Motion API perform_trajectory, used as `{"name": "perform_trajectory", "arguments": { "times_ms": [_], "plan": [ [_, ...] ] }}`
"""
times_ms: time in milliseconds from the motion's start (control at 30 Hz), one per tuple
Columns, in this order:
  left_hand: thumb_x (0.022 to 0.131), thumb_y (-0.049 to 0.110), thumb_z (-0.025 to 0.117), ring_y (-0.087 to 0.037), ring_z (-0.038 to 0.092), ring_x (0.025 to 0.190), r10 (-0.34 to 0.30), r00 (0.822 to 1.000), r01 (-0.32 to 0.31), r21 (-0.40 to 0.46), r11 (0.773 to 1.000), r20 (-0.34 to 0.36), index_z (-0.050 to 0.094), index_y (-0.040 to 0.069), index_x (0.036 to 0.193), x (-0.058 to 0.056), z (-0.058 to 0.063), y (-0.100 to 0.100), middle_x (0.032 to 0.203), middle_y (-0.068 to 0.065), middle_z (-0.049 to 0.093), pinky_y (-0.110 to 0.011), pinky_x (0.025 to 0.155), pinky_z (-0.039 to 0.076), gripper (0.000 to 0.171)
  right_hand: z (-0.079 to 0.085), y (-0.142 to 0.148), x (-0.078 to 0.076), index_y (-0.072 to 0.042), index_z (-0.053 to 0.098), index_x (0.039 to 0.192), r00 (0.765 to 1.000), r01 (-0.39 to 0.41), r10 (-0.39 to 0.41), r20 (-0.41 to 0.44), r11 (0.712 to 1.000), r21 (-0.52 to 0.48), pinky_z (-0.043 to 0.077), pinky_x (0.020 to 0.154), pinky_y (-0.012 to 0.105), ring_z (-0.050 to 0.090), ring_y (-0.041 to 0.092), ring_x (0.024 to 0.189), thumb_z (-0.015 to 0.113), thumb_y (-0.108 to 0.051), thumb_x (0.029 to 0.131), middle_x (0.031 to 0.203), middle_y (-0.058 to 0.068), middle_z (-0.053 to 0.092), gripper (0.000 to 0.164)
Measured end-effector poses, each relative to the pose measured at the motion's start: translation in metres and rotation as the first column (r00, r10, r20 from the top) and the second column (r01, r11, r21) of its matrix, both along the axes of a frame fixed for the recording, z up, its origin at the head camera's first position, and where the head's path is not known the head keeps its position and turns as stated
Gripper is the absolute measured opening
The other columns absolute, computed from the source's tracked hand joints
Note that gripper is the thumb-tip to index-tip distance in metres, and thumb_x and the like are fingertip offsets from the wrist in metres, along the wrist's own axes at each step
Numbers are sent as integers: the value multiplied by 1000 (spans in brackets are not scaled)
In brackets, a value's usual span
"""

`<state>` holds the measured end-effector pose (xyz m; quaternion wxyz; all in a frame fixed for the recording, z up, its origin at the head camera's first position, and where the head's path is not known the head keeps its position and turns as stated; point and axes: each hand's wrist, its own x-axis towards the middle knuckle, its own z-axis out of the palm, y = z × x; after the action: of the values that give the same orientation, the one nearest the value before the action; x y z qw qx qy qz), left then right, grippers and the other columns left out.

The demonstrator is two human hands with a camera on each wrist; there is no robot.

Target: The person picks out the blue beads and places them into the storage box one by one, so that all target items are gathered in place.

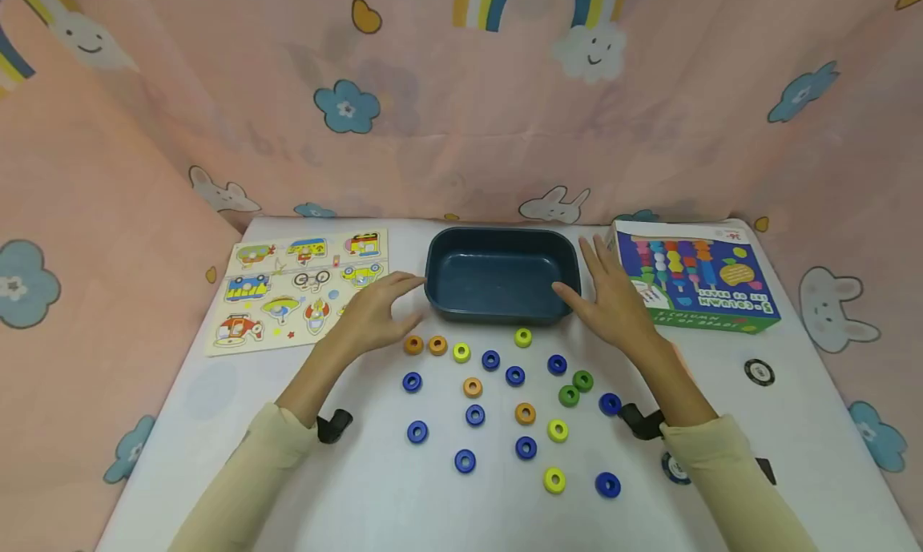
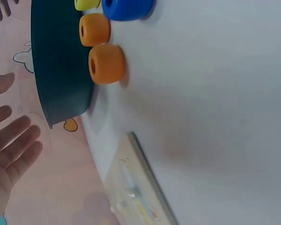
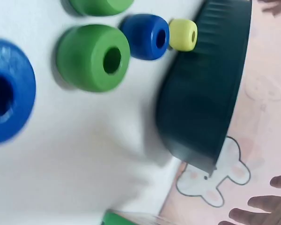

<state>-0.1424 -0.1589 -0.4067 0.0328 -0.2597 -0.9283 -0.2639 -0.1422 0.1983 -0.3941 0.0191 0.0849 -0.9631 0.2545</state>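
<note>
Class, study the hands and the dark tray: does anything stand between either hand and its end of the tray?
Nothing visible does. The left hand has a bare gap to the dark tray; the right hand's thumb overlaps the far end in the head view. The beads lie along the near side.

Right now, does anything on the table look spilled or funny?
The beads look a bit spilled: they lie scattered in front of the tub, not in neat rows. A flat round disc on the right looks odd too, because it isn't chunky like the beads. I can't see anything broken.
</note>
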Motion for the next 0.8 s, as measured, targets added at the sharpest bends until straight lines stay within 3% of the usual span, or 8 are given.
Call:
{"name": "perform_trajectory", "arguments": {
  "times_ms": [167,300,400,500,633,700,800],
  "plan": [
    [78,20,75,-20,58,88,-13,991,0,96,995,134,66,9,113,22,-13,-10,104,-2,64,-33,71,51,37,-11,1,-2,-13,16,149,998,25,-16,59,987,-159,22,100,63,15,36,136,53,-51,89,152,13,14,80],
    [75,15,77,-18,57,83,-57,969,22,145,989,239,67,8,109,35,-27,-17,100,-1,65,-33,69,51,36,-22,2,-4,-13,17,149,987,102,-55,148,937,-333,32,99,56,28,38,131,53,-42,92,150,14,21,73],
    [73,11,79,-18,56,82,-89,946,39,166,985,310,67,9,109,42,-36,-21,99,0,65,-33,70,51,38,-32,3,-6,-9,20,148,973,182,-89,213,863,-470,37,98,50,34,36,128,53,-25,94,148,16,25,65],
    [70,10,81,-18,55,80,-97,931,39,168,985,351,68,9,109,49,-43,-25,96,1,64,-33,69,50,41,-40,2,-9,-2,24,145,961,238,-94,260,762,-602,39,98,44,36,33,127,49,-8,94,145,18,29,57],
    [69,12,82,-17,55,78,-98,923,35,171,985,372,68,10,108,55,-49,-27,90,3,63,-31,67,50,42,-46,0,-11,3,28,142,940,308,-85,329,626,-717,42,96,35,39,30,126,44,2,93,142,21,34,52],
    [68,12,82,-17,55,77,-111,919,40,190,981,378,68,10,107,56,-51,-27,88,3,62,-31,66,50,41,-47,-1,-12,2,29,142,930,337,-85,358,587,-736,43,95,33,40,28,125,43,2,93,141,20,36,50],
    [68,12,82,-18,55,76,-135,913,55,210,976,384,68,10,106,58,-54,-26,86,3,62,-31,63,50,40,-47,-2,-12,0,30,143,919,363,-81,387,561,-744,42,96,36,41,28,124,43,1,94,141,19,37,51]
  ]
}}
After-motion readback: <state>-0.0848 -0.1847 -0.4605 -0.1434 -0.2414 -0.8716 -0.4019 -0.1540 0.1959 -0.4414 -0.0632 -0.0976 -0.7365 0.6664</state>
